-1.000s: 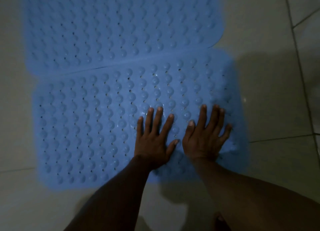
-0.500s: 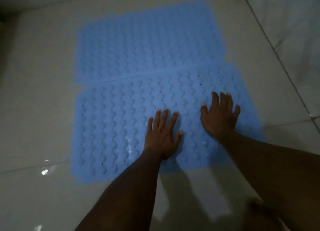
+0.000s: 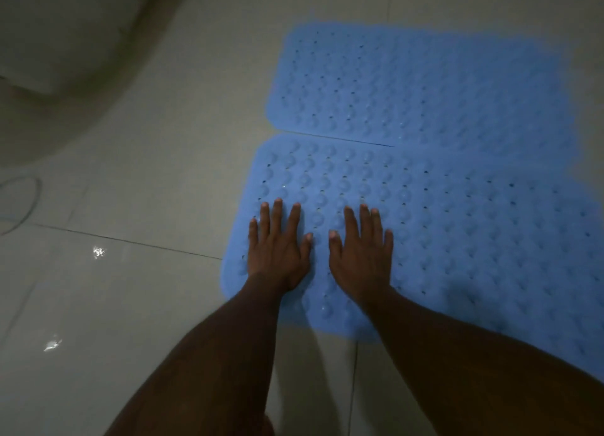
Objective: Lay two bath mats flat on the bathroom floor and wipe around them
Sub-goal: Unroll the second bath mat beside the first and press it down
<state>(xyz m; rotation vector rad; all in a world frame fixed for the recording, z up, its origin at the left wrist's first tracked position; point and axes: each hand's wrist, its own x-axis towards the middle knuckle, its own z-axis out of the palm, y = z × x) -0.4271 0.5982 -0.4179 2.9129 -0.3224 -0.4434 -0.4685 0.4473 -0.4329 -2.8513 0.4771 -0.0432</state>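
At the far left, up in the corner, we are seeing a pale curved fixture [image 3: 65, 43] standing on the floor, too dim for us to say what it is. Just below it a thin cord [image 3: 34, 192] is looping over the tiled floor [image 3: 147, 174], and nearer to us two small wet glints are shining on the tiles.

Moving right, we are pressing our left hand [image 3: 277, 249] palm down onto the left end of the near bath mat [image 3: 474, 239], close to its left edge. Its fingers [image 3: 277, 216] are lying flat and a little spread, gripping nothing, with the thumb pointing toward the other hand. Just beside it, apart by a narrow strip of blue, we are pressing our right hand [image 3: 362, 255] flat on the same mat, fingers stretched forward and lightly fanned, also holding nothing. Both our forearms are reaching in from the bottom edge of the view.

The near bath mat is lying flat on the tiles, blue and studded with round bumps and small holes, and is running off toward the right. Beyond it the far bath mat [image 3: 425, 82] is lying flat too, its long edge running right along the near mat's with only a thin dark seam between them at the left; farther right we cannot tell whether they are touching or overlapping.
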